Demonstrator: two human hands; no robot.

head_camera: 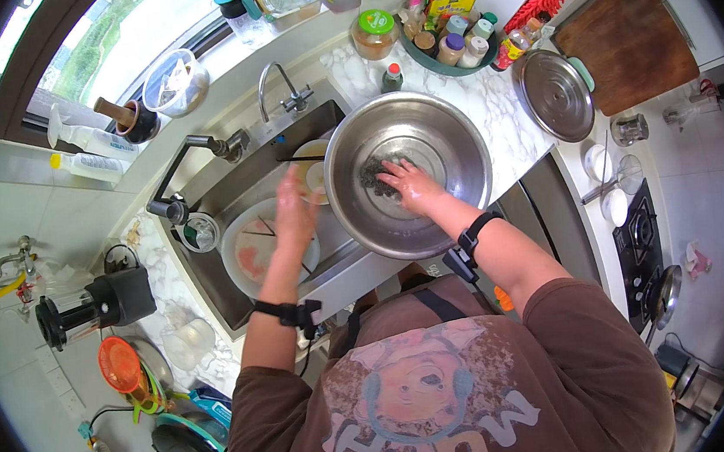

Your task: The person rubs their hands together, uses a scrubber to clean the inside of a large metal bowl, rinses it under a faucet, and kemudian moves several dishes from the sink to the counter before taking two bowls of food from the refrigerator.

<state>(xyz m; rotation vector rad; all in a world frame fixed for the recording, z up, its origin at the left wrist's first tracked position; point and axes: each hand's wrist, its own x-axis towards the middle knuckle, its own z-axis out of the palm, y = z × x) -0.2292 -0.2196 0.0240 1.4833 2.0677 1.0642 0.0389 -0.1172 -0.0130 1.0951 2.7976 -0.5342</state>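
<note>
My right hand (412, 186) reaches down into a large stainless steel basin (457, 132), its fingers spread and touching a dark grey, grainy clump (373, 174) on the bottom. Whether that clump is a scourer or loose food I cannot tell. The basin rests across the sink's right end and the counter. My left hand (295, 213), blurred, hovers over the sink (217, 285) with nothing visible in it. Below it sits a white bowl (234, 254) holding chopsticks and something reddish in liquid. A smaller bowl (310, 149) of yellowish liquid with an egg-like white piece is partly hidden by the basin.
A black faucet (188, 154) and a chrome tap (276, 80) rise behind the sink. Past the basin stand a small bottle (392, 78), a lidded jar (376, 32) and a green tray (445, 66) of seasonings. A metal lid (557, 96) leans at right, near a gas stove (640, 245).
</note>
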